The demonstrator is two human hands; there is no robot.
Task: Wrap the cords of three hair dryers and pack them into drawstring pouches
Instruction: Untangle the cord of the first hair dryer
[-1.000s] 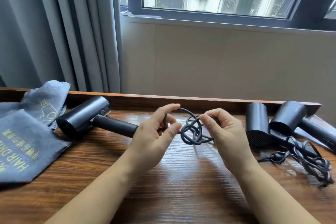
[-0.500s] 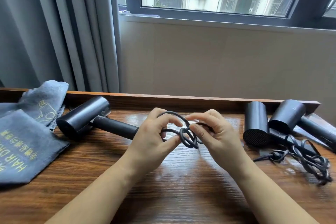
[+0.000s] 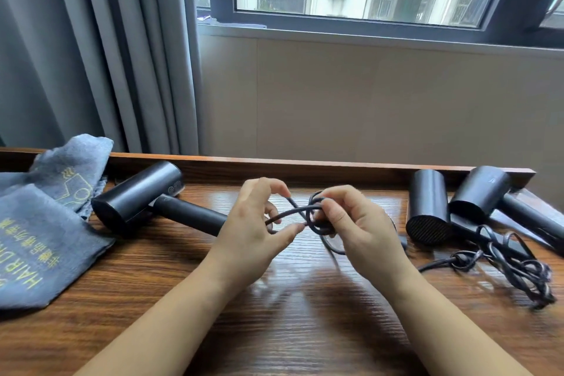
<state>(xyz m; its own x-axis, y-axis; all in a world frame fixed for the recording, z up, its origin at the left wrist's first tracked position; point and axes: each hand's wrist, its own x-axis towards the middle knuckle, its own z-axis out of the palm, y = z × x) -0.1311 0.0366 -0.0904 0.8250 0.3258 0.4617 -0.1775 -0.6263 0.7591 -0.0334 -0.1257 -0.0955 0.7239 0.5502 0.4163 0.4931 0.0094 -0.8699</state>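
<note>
You are early in the job, by my reading: none of the three dryers is in a pouch yet. The black hair dryer at 9 o'clock has its cord only partly coiled, held above the wooden desk at centre. The two dryers at 3 o'clock lie side by side with their cords in a loose tangle. The grey pouches, lettered in yellow, lie flat at far 9 o'clock.

Your left hand pinches a strand between thumb and forefinger, the other fingers loosely curled. Your right hand curls round the small coil, thumb pressed on it. Both forearms reach in from 6 o'clock.
</note>
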